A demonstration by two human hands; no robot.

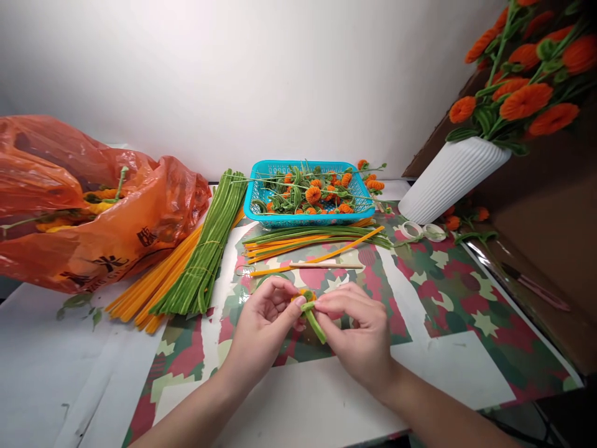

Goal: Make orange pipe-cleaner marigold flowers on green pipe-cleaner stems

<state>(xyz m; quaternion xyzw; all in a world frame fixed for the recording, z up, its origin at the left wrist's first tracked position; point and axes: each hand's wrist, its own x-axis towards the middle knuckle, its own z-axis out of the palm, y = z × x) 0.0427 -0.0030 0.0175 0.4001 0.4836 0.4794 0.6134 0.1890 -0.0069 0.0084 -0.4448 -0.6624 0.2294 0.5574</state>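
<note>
Holds a small orange-and-green flower (305, 294) up between both hands, above the patterned cover (459, 292), nearer the body than the wooden stick (326, 266) and the blue basket (298, 219). Looks very light, soft and fuzzy, perhaps with a wire core, so likely to bend readily and hold the bend. Seems not slippery, and more apt to squash or twist out of shape than to break. Best to take hold at the green part, with fingertip pressure only, leaving the orange loops uncrushed.

With the left hand (268, 330), pinches the flower at its near side, thumb against the curled fingers, with hardly any opening at the tips. With the right hand (357, 330), pinches the green strip (317, 328) right beside the flower, thumb and index finger closed on it, the other fingers bent behind. Lets the strip's free end hang slanting down between the hands. Cannot tell how firmly either pinch presses, nor exactly how the strip joins the flower.

Beyond the stick, shows loose stems (321, 236) lying just before the basket; to the left, a green bundle (200, 249) beside the orange bag (140, 236).
</note>
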